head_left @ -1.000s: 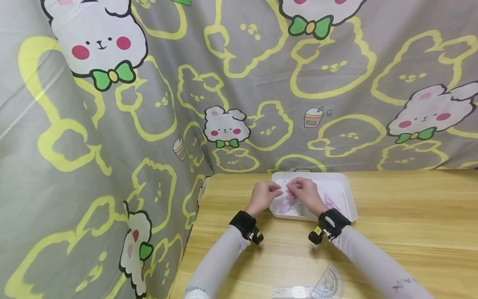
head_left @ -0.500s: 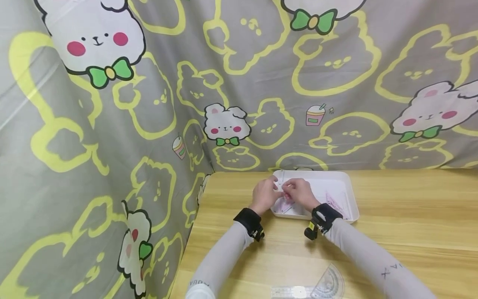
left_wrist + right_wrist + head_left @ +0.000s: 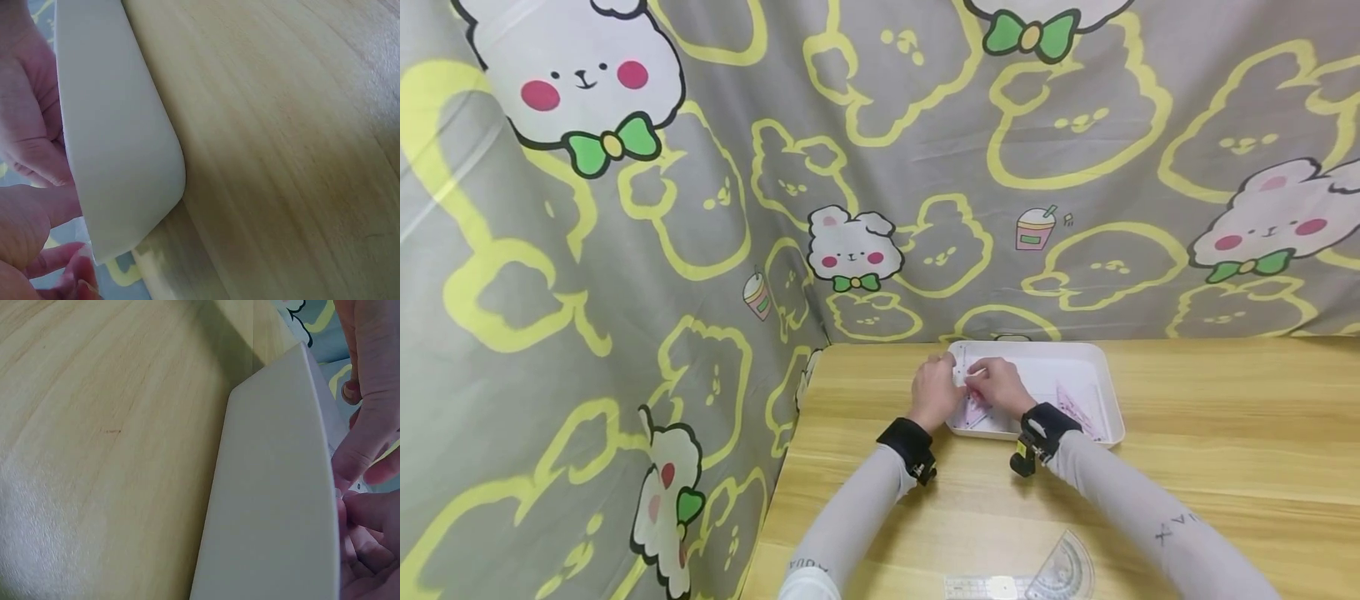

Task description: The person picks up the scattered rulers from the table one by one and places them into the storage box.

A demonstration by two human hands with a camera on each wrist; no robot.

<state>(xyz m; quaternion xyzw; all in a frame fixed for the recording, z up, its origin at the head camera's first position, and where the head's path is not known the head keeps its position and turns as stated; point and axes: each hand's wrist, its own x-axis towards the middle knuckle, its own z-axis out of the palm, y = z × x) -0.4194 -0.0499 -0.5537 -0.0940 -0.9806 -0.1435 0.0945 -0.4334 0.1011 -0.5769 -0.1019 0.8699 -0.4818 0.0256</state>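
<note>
I see both sets of fingers meeting over the near-left corner of the white tray (image 3: 1097,360), pinched on a clear plastic ruler piece (image 3: 972,398) held between my left hand (image 3: 934,388) and right hand (image 3: 998,385). It is lifted slightly inside the tray, so I judge the work mid-way: more pink-marked pieces (image 3: 1075,404) lie in the tray, while a protractor (image 3: 1063,573) and a straight ruler (image 3: 988,587) already sit on the table (image 3: 1225,467).

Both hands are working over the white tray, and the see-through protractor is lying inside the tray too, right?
Not quite. Both hands, left and right, are over the white tray, but the protractor lies on the table near the person, outside the tray. The head view shows it.
</note>
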